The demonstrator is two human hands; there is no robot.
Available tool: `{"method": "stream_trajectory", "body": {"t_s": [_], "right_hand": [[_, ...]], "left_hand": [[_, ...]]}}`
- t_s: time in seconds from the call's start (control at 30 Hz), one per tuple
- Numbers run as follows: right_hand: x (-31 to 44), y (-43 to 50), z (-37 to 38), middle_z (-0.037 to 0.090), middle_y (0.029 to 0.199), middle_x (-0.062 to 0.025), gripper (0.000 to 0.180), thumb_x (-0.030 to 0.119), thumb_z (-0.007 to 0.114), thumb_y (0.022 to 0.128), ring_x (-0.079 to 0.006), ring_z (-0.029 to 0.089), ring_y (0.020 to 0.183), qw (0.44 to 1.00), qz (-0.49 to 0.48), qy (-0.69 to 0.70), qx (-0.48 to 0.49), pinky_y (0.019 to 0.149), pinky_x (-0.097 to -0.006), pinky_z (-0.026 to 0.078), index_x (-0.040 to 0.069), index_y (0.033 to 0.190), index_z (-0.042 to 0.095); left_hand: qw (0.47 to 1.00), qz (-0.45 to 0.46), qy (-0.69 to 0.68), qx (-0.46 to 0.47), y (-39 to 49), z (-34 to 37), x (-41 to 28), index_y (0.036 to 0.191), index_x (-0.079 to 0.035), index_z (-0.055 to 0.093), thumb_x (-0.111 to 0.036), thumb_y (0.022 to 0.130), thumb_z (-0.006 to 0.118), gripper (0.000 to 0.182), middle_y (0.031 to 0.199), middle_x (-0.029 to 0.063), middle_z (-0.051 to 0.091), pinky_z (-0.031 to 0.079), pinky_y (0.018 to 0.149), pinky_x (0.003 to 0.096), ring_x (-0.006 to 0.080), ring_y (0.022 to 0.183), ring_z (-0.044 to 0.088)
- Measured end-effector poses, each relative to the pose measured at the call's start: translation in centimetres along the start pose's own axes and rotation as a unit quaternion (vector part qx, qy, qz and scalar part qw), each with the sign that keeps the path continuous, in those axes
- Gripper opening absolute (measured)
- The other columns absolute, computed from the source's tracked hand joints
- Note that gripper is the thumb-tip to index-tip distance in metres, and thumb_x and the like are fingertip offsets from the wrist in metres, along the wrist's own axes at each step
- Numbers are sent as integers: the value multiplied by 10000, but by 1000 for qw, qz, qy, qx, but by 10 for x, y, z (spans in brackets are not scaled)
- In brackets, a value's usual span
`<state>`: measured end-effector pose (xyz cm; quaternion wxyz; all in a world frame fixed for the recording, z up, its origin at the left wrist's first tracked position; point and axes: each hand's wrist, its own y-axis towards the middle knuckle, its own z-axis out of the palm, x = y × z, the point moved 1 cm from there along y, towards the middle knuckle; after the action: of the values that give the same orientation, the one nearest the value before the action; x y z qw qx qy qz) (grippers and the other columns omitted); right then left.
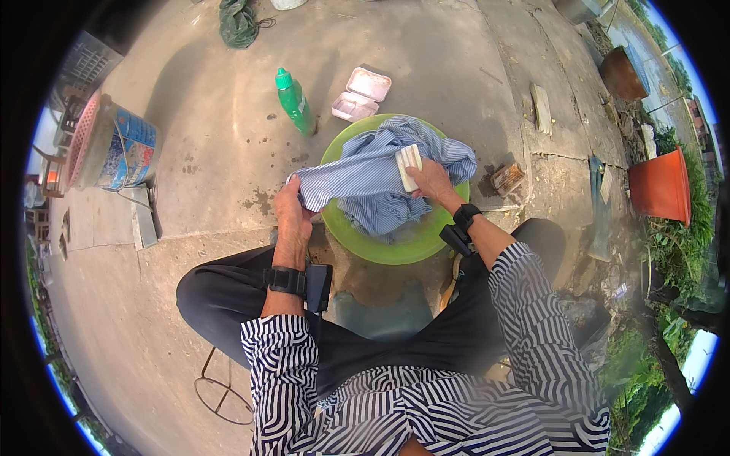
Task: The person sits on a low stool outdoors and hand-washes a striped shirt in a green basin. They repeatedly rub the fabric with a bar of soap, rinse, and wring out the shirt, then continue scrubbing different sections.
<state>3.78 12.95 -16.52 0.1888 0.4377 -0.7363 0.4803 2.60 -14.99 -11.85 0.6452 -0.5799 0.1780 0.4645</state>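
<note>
A blue-and-white striped garment (370,176) lies bunched in a round green plastic basin (393,253), part of it over the rim on the right. My left hand (292,211) grips one end of the cloth, pulled out past the basin's left side. In my right hand (436,181) is a pale ribbed bar (407,165), apparently laundry soap, held against the stretched cloth. Beyond the rim sits an open pink soap box (359,100). Left of that box stands a green plastic bottle (295,102) with a green cap.
A small brown block (507,179), perhaps a scrubbing brush, lies on wet concrete right of the basin. Farther left stands a blue-labelled bucket (128,148) with a pink basket (82,142). An orange-red pot (660,187) is at the right by plants. A wire ring stand (222,393) is at lower left.
</note>
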Motion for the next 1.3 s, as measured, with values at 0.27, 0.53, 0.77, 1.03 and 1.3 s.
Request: {"method": "stream_trajectory", "body": {"t_s": [0.27,0.53,0.77,1.03,1.3], "right_hand": [[46,-48,88,596,788,-110,336,265,511,885,-152,614,567,937,-128,256,200,514,-259,515,-46,1009,486],[-13,10,17,627,787,-205,428,326,523,837,-278,643,583,937,-111,-307,-126,609,-409,509,-72,994,515],[52,-21,-10,620,771,-77,342,322,520,897,-126,623,616,955,-86,243,148,524,-215,490,-5,989,559],[67,-23,32,620,739,-106,327,304,540,860,-154,625,588,946,-180,-55,264,552,-278,498,-12,941,560],[20,-10,-38,641,795,-129,369,313,547,827,-204,639,652,998,-31,-32,35,566,-308,512,-28,959,590]], "left_hand": [[997,-21,-64,45,-9,23,-9,1024,-65,516,-229,918,470,201,904,60,611,494,597,311,176,687,591],[928,22,-247,279,-33,47,-54,862,-74,519,-209,922,487,151,668,8,536,337,456,247,103,521,445],[972,65,164,155,-28,55,-46,978,-32,593,-248,896,532,240,807,21,625,479,533,254,98,662,577],[954,118,144,235,-51,49,-66,850,-51,630,-234,829,641,185,730,-25,592,402,622,219,52,660,496],[954,245,68,159,-33,60,-101,881,-53,631,-197,827,649,155,788,-18,618,396,660,213,62,719,531]]}}
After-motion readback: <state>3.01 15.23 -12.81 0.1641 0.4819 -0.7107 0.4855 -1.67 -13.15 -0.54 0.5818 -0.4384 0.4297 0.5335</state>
